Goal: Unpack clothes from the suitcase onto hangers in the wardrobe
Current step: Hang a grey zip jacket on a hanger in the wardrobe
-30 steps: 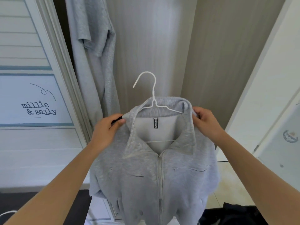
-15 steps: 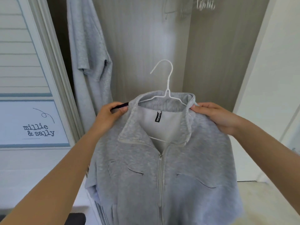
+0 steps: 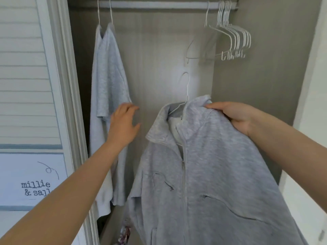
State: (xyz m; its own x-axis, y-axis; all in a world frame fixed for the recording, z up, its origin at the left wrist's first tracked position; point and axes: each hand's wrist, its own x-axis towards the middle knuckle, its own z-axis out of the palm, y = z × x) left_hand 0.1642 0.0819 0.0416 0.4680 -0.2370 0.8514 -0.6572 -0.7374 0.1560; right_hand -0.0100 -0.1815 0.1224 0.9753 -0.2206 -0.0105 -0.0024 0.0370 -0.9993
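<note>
Rail (image 3: 159, 5) ran along top edge of wardrobe (image 3: 159, 50) | two grey garments (image 3: 108, 85) hung at its left end, empty hangers (image 3: 233, 36) bunched right | grey zip jacket (image 3: 203, 165) on white hanger (image 3: 187, 89) was below rail, mid-wardrobe | right hand (image 3: 235, 117) gripped its collar | left hand (image 3: 123, 124) spread loosely, held nothing

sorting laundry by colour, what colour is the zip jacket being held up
The jacket is light heathered grey all over; the head view shows it best.
</note>
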